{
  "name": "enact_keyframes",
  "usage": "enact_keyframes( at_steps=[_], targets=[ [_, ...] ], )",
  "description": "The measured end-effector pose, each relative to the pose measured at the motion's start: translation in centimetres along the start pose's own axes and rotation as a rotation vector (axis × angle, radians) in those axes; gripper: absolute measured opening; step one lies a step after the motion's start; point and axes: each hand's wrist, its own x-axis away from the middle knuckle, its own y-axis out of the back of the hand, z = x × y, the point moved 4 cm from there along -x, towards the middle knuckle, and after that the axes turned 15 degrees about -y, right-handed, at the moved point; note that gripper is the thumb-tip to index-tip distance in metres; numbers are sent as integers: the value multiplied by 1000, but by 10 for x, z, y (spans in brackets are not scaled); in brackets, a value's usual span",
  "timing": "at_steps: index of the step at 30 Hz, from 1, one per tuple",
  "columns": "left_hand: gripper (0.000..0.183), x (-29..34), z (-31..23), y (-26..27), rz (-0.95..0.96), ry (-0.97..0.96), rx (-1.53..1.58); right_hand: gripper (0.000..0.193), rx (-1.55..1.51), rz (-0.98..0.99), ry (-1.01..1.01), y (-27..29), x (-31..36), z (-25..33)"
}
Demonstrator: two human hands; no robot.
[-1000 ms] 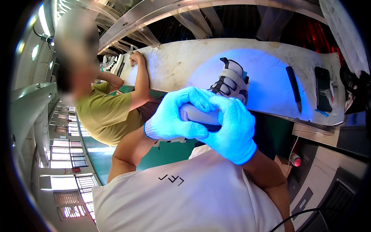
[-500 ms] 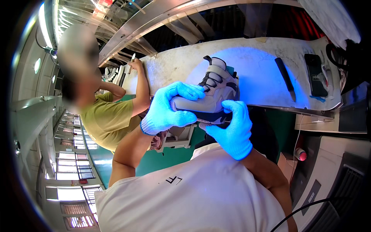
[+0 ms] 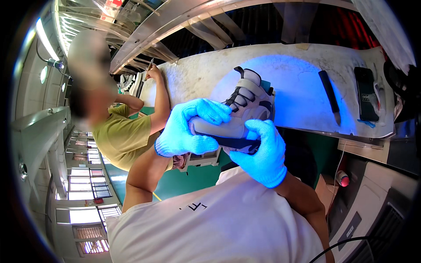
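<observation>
And here is the shoe (image 3: pixel 243 116), a grey high-cut one with dark laces (image 3: pixel 238 97), held over the near edge of the bench, toe to the left, its whole side in view. The left hand (image 3: pixel 182 131), in a knit glove lit bright blue, is wrapped round the toe, fingers over the top, thumb along the dark sole band (image 3: pixel 232 143) below. The right hand (image 3: pixel 264 155), gloved alike, has its fingers on the near side and its thumb low by the sole, so the edge looks pinched between them; the underside contact is hidden. Now the change: a second ago the two hands met around the toe, fingertips together; they have since parted, and the right has come round to the midfoot. For the work in hand, that reads as a squeeze at the front giving way to attention on the sole edge, with the toe still firmly kept. Just beyond the grip, a pool of blue light (image 3: pixel 298 79) falls on the pale bench (image 3: pixel 197 65). Right of the grip lies a black-handled tool (image 3: pixel 329 94), and farther right a dark phone (image 3: pixel 366 94), neither touched. Well off to the left, a co-worker in a yellow-green shirt (image 3: pixel 125 136) holds a slim tool (image 3: pixel 150 65) near other shoes (image 3: pixel 132 84).
</observation>
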Motion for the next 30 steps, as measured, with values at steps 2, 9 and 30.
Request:
enact_keyframes(
  at_steps=[2, 9, 30],
  targets=[
    [48, 0, -1, 2, 11, 0, -3, 77, 34, -12, 14, -3, -4, -2],
    [53, -15, -25, -1, -9, 276, -195, 81, 118, 12, 58, -11, -19, -8],
    [40, 22, 12, 28, -370, 511, 321, 85, 181, -61, 162, -40, -24, -12]
  ],
)
